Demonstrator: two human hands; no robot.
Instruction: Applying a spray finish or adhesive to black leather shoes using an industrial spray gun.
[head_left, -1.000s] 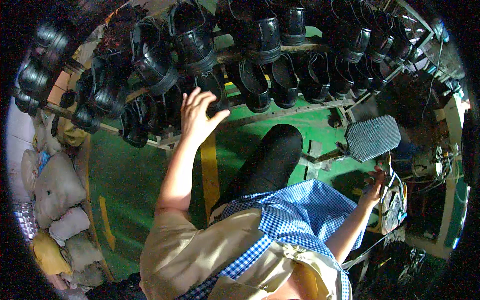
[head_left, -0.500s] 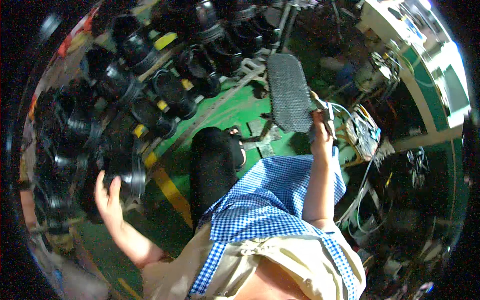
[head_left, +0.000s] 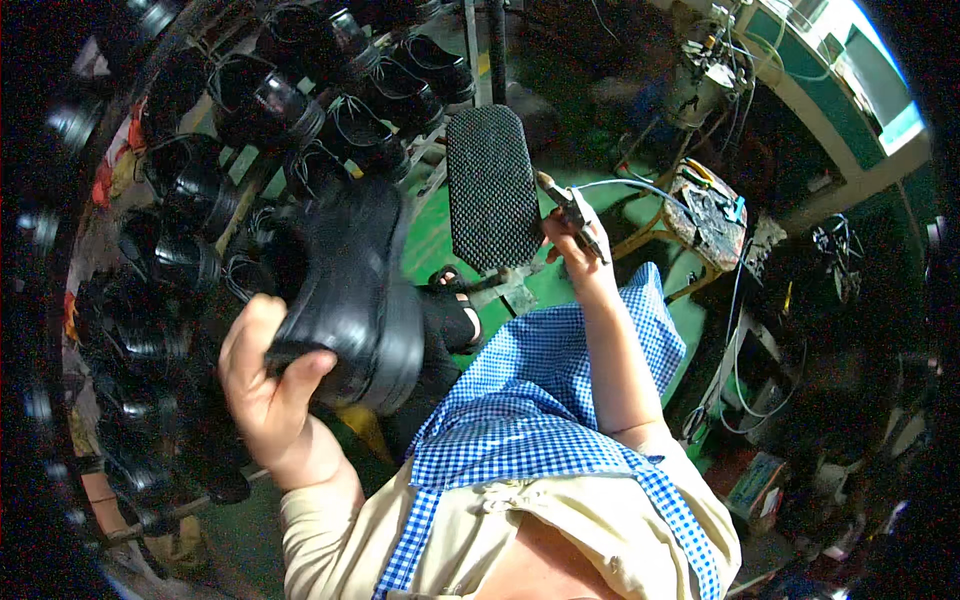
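My left hand [head_left: 268,390] grips a black leather shoe [head_left: 350,270] at its heel end, thumb on one side and fingers on the other. Somewhat blurred, the shoe stands out in front of my left forearm with its toe pointing away from me. In my right hand [head_left: 580,255] is a slim metal spray gun [head_left: 572,212], its pale nozzle pointing up and left, with a thin blue hose near it. Just left of that hand is a black textured oblong pad [head_left: 490,190] on a stand; whether the fingertips touch it I cannot tell.
Racks of black lace-up shoes [head_left: 265,100] fill the left side. To the right stands a stained stool [head_left: 710,215], with a hose [head_left: 740,400] hanging below it. A sandalled foot [head_left: 460,300] rests on the green floor below the pad. A box [head_left: 755,485] lies at lower right.
My left hand has brought the shoe away from the rack, rightward and in front of me. The view has turned, so the pad and my right hand with the spray gun appear further left.
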